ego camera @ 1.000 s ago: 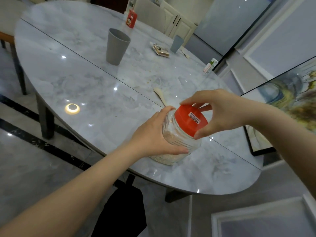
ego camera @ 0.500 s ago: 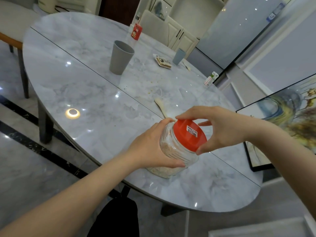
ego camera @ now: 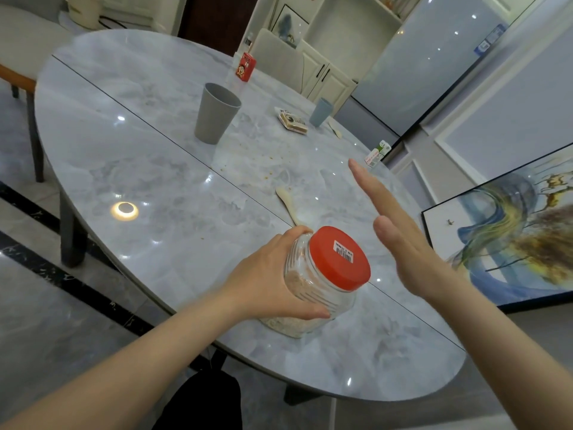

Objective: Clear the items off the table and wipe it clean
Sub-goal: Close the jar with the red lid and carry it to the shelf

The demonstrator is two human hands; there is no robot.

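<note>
Fingers (ego camera: 297, 232) of left hand (ego camera: 266, 280) curl round the jar (ego camera: 313, 293), thumb along its near side, gripping the ribbed clear body just under the lid (ego camera: 339, 257). Right hand (ego camera: 412, 243) is off the jar, flat and open, fingers straight and together, palm facing the lid from just beside it, holding nothing. Jar sits on the desk (ego camera: 155, 169) near the close edge, tilted toward the right hand; it looks partly filled with pale grainy stuff. Red lid is on, barcode sticker on top. Just beyond the jar a pale spoon (ego camera: 286, 200) lies flat on the desk, its near end hidden behind the left fingers. Crumbs (ego camera: 266, 159) scatter mid-desk. Further back: grey cup (ego camera: 215, 113) upright, small flat packet (ego camera: 293, 121), blue cup (ego camera: 321, 112) upright just beside the packet, second pale spoon (ego camera: 335, 129) near the blue cup. Red carton (ego camera: 246, 66) stands at the far edge, white-green carton (ego camera: 376, 153) at the right edge. Round lamp reflection (ego camera: 125, 210) shows on the left part of the desk. Framed painting (ego camera: 508, 231) leans on the wall to the right, on the floor.
</note>
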